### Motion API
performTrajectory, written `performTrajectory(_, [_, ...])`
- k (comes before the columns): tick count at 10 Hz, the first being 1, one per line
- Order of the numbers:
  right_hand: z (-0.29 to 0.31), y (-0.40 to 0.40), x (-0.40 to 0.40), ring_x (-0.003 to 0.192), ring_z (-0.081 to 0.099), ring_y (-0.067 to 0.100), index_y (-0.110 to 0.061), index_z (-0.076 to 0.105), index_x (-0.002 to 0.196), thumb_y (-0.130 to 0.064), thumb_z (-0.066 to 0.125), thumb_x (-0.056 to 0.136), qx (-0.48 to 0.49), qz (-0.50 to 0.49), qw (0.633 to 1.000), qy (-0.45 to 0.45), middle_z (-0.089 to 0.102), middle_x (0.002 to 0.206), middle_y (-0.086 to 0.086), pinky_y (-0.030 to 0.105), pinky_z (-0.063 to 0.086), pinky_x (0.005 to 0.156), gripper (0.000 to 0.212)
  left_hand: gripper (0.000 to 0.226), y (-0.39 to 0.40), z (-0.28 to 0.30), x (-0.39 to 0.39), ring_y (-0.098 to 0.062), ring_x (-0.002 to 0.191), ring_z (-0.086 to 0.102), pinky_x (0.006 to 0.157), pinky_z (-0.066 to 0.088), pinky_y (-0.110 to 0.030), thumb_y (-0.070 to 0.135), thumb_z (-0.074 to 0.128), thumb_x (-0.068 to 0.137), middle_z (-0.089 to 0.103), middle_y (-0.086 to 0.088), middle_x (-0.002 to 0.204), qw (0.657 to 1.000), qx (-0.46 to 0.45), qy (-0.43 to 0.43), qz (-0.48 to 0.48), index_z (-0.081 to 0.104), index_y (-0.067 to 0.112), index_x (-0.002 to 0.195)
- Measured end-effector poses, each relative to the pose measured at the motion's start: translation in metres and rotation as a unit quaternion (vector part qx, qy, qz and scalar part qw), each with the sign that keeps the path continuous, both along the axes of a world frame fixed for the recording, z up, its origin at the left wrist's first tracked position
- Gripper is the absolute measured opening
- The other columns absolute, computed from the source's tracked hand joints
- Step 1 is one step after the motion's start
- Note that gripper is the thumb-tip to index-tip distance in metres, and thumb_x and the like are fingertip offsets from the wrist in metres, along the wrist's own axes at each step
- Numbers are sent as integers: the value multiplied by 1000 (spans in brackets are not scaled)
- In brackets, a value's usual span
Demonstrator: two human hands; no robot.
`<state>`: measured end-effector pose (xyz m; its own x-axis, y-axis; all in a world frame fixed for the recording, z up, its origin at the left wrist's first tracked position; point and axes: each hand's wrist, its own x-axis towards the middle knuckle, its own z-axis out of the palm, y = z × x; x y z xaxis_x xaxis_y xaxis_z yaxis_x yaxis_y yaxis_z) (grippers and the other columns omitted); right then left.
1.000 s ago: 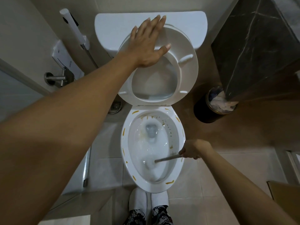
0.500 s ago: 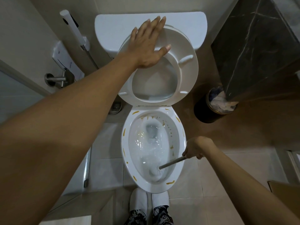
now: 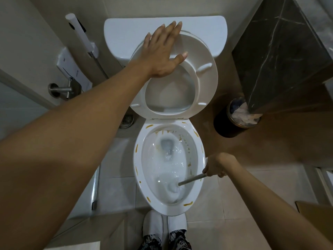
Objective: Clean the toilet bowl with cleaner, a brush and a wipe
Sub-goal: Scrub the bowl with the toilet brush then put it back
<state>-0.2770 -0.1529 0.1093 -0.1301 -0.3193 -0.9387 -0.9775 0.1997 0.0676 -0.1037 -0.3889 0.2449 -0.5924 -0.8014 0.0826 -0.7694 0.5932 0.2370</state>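
Observation:
The white toilet bowl (image 3: 138, 175) stands below me, with yellow-brown smears dotted along its rim and water swirling inside. My right hand (image 3: 217, 166) is closed around the grey handle of the toilet brush (image 3: 191, 180) at the bowl's right edge. The brush's white head presses against the near inner wall of the bowl. My left hand (image 3: 162, 51) lies flat, fingers spread, on the raised seat (image 3: 207, 82), holding it against the cistern (image 3: 126, 33).
A dark bin (image 3: 234, 121) with crumpled paper stands right of the toilet beside a black marble cabinet (image 3: 281, 51). A bidet sprayer (image 3: 81, 35) and a paper holder (image 3: 61, 89) hang on the left wall. A floor drain (image 3: 128, 120) lies left of the bowl. My slippered feet (image 3: 164, 222) stand before it.
The brush head has swept along the bowl's near wall from left towards the right, and my right hand shifted slightly with it. My left hand has stayed on the seat.

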Motion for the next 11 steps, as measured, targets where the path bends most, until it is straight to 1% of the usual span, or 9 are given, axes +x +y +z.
performTrajectory(2, [-21,11,18,55,44,6,-23,60,128,-28,54,94,-59,-51,996,-52,56,82,-5,27,44,69,35,73,-1,0,0,-24,147,-3,117,0,-50,56,31,96,-2,-1,160,1000,0,1,2,-3,23,152])
performTrajectory(3, [-14,7,10,51,43,8,-30,62,127,-30,55,94,-13,-40,997,-60,54,70,-9,20,38,54,33,73,-1,-1,0,-24,147,-3,117,0,-50,55,31,96,-2,-1,160,1000,0,0,1,-3,23,152])
performTrajectory(4, [-5,3,2,51,42,8,-37,65,119,-36,58,92,25,-40,997,-69,58,69,-7,18,34,50,28,73,-1,-1,0,-24,147,-4,117,-1,-50,56,30,96,-3,-1,160,1000,3,1,1,-4,24,152])
performTrajectory(6, [-27,28,25,50,39,7,-36,66,110,-34,49,98,-65,-90,984,-140,47,69,-8,17,32,45,21,73,0,-1,-1,-23,147,-4,117,-1,-50,56,31,96,-3,0,160,1000,3,2,4,-4,24,152])
performTrajectory(7, [-25,32,18,47,37,6,-32,61,124,-34,49,98,-58,-102,983,-141,46,64,-8,15,31,41,28,73,-1,-2,-1,-24,147,-4,117,-1,-50,57,30,96,-3,0,160,1000,2,1,5,-3,24,152])
performTrajectory(8, [-24,27,15,49,39,6,-34,60,126,-33,49,99,-55,-62,988,-132,49,68,-9,15,34,44,29,74,-1,-2,0,-24,147,-4,117,-1,-50,57,30,96,-3,-1,160,1000,-2,-2,3,-3,24,152])
performTrajectory(9, [-30,21,26,61,46,9,-31,55,133,-35,44,100,-101,-33,987,-123,56,89,-6,17,38,52,35,74,-1,-2,-1,-24,147,-4,116,-1,-50,57,30,95,-2,-1,160,1000,-4,-2,2,-3,24,152])
performTrajectory(10, [-40,23,40,88,58,18,-33,46,141,-33,40,102,-132,-56,980,-136,60,121,2,22,49,68,39,74,-1,-1,0,-24,147,-4,116,0,-50,57,31,96,-2,-1,160,1000,1,0,5,-3,23,152])
performTrajectory(11, [-47,26,40,73,58,16,-35,49,139,-35,43,101,-119,-110,977,-141,62,115,2,22,49,58,39,74,1,0,-1,-24,147,-3,116,0,-50,56,31,96,-2,-1,160,1000,1,1,3,-3,23,152])
